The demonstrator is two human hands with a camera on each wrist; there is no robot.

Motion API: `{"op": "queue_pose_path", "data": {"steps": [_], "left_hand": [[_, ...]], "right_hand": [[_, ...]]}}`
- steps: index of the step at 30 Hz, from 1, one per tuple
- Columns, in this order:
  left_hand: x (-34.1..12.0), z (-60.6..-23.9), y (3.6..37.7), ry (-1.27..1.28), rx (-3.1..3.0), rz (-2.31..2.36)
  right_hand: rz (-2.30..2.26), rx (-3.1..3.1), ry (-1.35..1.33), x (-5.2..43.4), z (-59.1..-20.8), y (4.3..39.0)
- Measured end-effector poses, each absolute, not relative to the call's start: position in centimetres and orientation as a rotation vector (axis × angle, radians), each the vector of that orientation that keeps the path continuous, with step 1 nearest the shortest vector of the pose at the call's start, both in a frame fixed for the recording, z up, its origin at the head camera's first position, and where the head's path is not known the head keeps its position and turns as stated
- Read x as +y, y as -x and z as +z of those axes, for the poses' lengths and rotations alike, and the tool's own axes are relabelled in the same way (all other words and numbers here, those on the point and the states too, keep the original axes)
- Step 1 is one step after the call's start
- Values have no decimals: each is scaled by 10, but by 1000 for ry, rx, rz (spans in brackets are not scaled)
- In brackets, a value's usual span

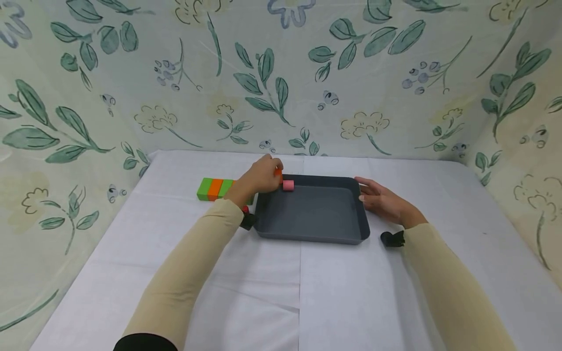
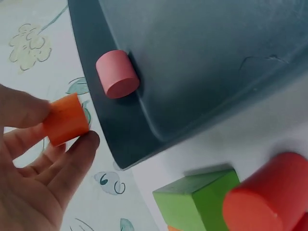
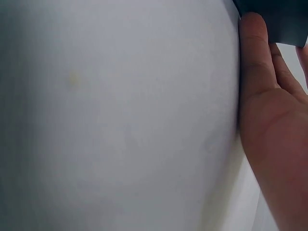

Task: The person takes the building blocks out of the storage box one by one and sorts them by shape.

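Observation:
My left hand (image 1: 260, 174) pinches a small orange block (image 2: 66, 120) between thumb and fingertips, at the far left corner of a dark grey tray (image 1: 311, 214). In the left wrist view the block is held just outside the tray's wall. A pink cylinder (image 2: 118, 74) lies inside the tray against that wall. At the tray's right end, my right hand (image 1: 388, 204) touches the outer side with its fingers extended; the right wrist view shows the fingertips (image 3: 252, 24) against the dark wall.
Left of the tray stands a row of green and orange blocks (image 1: 215, 189), partly hidden by my left forearm. Red cylinders (image 2: 269, 197) lie by a green block (image 2: 180, 207) near the tray. A white cloth (image 1: 351, 292) covers the table, with a leaf-patterned curtain (image 1: 281, 73) behind.

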State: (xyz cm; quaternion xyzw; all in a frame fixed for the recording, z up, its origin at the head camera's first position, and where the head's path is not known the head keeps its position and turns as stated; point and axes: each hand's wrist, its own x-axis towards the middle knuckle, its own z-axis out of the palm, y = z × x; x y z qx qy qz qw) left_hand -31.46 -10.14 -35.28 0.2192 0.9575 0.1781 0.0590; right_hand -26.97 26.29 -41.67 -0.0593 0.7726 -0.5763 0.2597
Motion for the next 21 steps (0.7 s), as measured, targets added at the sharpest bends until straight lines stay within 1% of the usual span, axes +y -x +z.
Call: {"op": "queue_pose_path", "data": {"steps": [11,17,21], "left_hand": [[-122,-347,312,-715,2946,966],[-138,-337,300,-649,2912,1007],[-146,-331,293,-654,2917,1044]], "right_hand": [[-1571,2093,151,262,-417,269],[-1574,2091,150,263,-417,268],[-1573,2099,160,264,-418,270]]}}
